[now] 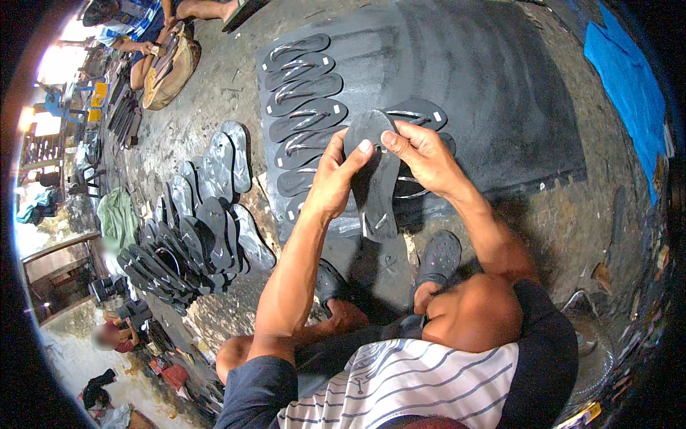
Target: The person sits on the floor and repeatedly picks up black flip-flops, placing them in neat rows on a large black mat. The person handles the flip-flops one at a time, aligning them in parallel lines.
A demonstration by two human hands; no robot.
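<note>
1. Far left: beyond the mat, a co-worker (132,23) bends over a round wooden block (160,94). Lower down hangs a green cloth (119,220).
2. On the floor off the mat's left edge, a crowded heap of dark flip-flops (211,225) remains, apparently not yet laid out.
3. Along the left edge of the dark mat (500,107), a column of strapped flip-flops (307,87) lies neatly side by side; this part looks done.
4. Centre: the left hand (339,170) is partly closed, thumb on top, gripping one side of a dark sole (367,132). The sole is held above the mat, not set down; a darker length hangs below it, and I cannot tell whether it is a second piece.
5. The right hand (427,159) pinches the sole's other side, fingers curled beneath.
6. Behind that hand, a shorter second column (423,112) seems only partly built; hands and sole hide some of it.
7. A clog-shod foot (439,257) stands close to the mat's near edge.
8. Far right: a blue sheet (620,89) lies past the mat's right edge.
</note>
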